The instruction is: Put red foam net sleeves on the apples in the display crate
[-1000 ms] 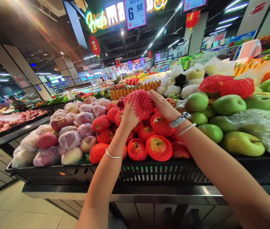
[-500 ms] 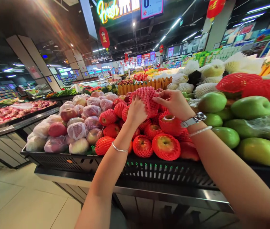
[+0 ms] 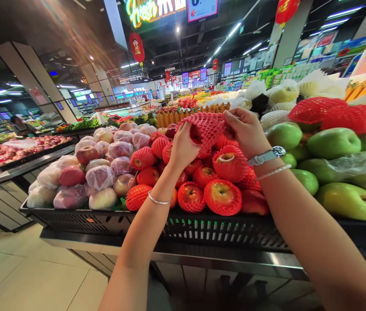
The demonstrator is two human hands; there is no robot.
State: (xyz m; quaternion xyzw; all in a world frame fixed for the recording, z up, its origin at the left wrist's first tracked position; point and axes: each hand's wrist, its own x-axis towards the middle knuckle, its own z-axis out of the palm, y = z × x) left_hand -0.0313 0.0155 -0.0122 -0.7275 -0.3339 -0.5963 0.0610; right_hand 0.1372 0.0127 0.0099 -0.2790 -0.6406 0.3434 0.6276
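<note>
Both my hands hold one red foam net sleeve [image 3: 206,127] above a heap of red apples [image 3: 222,196] in red nets. My left hand [image 3: 183,149] grips the sleeve's left side with its fingers closed. On the right end, my right hand [image 3: 246,131] pinches the sleeve; a watch and a bracelet sit on that wrist. The sleeve looks stretched between the hands. Whether an apple sits inside it I cannot tell.
The apples lie in a black slatted display crate [image 3: 202,226]. To the left are apples in pale wrap [image 3: 105,177]; to the right, green apples [image 3: 333,142] and a clear plastic bag [image 3: 361,166]. Farther displays, hanging price signs and a tiled floor [image 3: 24,276] surround the stand.
Both hands have lifted the red net sleeve a little and pulled it wider. The right hand has shifted from lying over it to pinching its right end. The camera has shifted slightly.
</note>
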